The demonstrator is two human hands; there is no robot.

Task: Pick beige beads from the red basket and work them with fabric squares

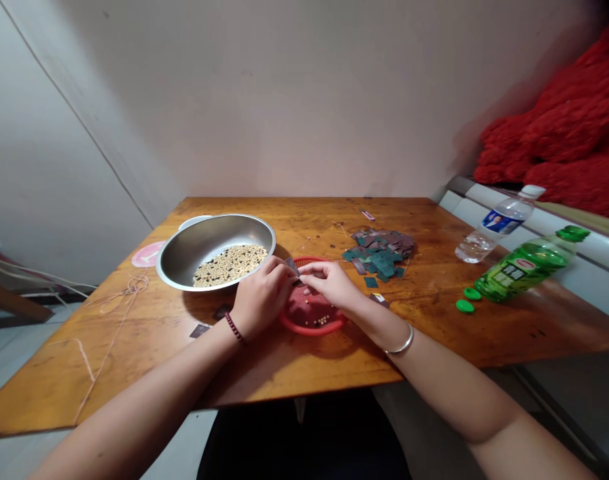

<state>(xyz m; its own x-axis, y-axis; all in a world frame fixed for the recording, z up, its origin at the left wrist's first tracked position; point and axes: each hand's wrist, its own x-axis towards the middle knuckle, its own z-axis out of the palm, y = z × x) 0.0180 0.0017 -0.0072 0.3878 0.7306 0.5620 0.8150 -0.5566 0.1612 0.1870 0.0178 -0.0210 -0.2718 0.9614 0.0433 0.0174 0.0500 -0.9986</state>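
My left hand [265, 295] and my right hand [329, 283] meet above a red plastic basket [309, 330], fingers pinched together. Between the fingertips is a small dark piece [295, 270], partly hidden by my fingers. A few pale beads [322, 321] lie in the basket. Left of my hands a steel bowl [184, 257], tilted toward me, holds pale and black beads or beans [229, 265]. To the right of the basket lies a pile of dark green and brown square pieces [382, 253].
A clear bottle [499, 223] and a green bottle [529, 267] lean at the right, beside green caps [465, 306]. Loose string [117, 320] and a pink disc [147, 254] lie at the left of the wooden table [264, 380]. Red material [564, 127] is piled beyond the bottles.
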